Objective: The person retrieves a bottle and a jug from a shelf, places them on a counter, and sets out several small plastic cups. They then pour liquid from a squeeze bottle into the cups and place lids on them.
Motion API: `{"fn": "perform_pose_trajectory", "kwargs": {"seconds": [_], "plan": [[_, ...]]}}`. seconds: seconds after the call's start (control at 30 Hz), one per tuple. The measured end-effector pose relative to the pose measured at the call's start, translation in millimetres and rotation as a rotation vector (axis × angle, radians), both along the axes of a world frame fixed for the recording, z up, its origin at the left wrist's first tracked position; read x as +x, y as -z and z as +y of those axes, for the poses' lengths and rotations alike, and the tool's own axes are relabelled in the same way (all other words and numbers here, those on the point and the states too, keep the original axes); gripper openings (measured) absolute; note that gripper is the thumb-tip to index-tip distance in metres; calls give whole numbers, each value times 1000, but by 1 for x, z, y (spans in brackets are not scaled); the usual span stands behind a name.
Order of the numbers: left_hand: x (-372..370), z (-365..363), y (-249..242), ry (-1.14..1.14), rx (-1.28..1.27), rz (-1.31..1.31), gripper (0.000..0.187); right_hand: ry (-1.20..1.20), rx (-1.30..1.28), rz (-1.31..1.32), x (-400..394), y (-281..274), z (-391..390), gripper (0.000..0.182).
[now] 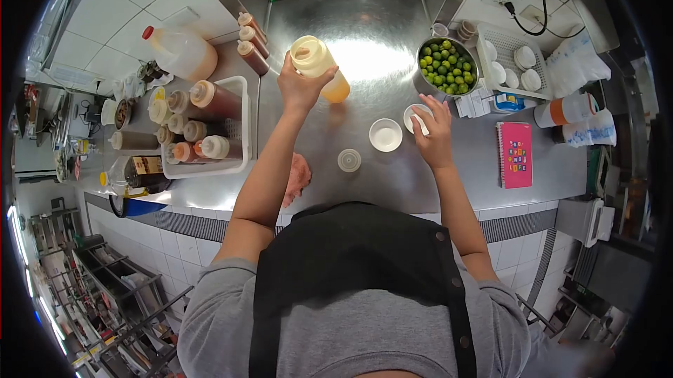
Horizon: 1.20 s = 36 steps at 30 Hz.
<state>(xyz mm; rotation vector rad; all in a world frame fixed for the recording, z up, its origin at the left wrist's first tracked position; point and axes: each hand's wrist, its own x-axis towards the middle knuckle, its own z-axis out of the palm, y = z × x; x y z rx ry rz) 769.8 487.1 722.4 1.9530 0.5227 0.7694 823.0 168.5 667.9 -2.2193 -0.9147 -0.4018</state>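
My left hand (301, 87) is wrapped round a squeeze bottle (313, 58) whose top is uncapped. The bottle leans over the steel counter, with yellow-orange liquid in its lower part. On the right, my right hand (434, 133) has its thumb and fingers at the rim of a small white bowl (409, 120), partly covering it. A second small white bowl (385, 135) stands just left of that one. Nearer to me lies a round translucent bottle cap (349, 161), flat on the counter.
A steel pot of green limes (446, 67) stands at right, beside a white basket of cups (515, 63). A pink notebook (515, 154) lies nearer. At left are a white tray (242, 122) of sauce bottles, a big jug (184, 54) and a pink cloth (298, 178).
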Motion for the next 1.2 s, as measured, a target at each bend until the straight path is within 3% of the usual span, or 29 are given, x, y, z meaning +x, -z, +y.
{"fn": "perform_pose_trajectory", "kwargs": {"seconds": [0.27,0.33,0.37,0.43,0.47,0.53,0.6,0.63,0.67,0.73,0.77,0.8,0.87,0.93,1.0,1.07,1.2], "plan": [[7,-11,-10,43,26,29,67,-28,66,31,-11,-13,19,25],[12,-28,-5,89,4,17,68,-95,136,90,-9,-14,30,47],[13,-44,-11,144,-28,31,68,-89,134,92,-9,-21,39,47],[13,-75,-15,206,-65,49,69,-165,260,195,-14,-41,57,81],[14,-88,-15,262,-71,37,70,-158,256,198,-16,-43,62,81],[9,-111,-25,325,-82,22,70,-149,414,314,-17,-45,66,104],[-1,-130,-44,398,-129,133,74,-188,496,424,-12,-40,53,100],[-4,-133,-43,523,-245,162,94,-162,510,463,-12,-40,44,98],[-6,-133,-37,526,-252,162,94,-135,525,503,-14,-40,34,96],[-10,-129,-12,703,-223,99,115,-90,501,449,-14,-49,11,92],[-9,-123,-2,772,-138,220,128,-68,436,421,-13,-53,-2,88],[-10,-117,16,774,-145,220,128,-45,372,393,-14,-56,-13,85],[-13,-111,59,782,375,526,131,-26,341,356,-15,-62,-30,79],[-18,-111,84,801,364,561,128,-10,98,365,-14,-66,-48,77],[-22,-114,97,820,349,598,125,-16,62,333,-14,-63,-60,76],[-24,-115,109,800,272,480,108,-27,26,304,-16,-57,-69,76],[-25,-113,113,790,201,374,96,-57,-82,250,-19,-42,-78,77]]}}
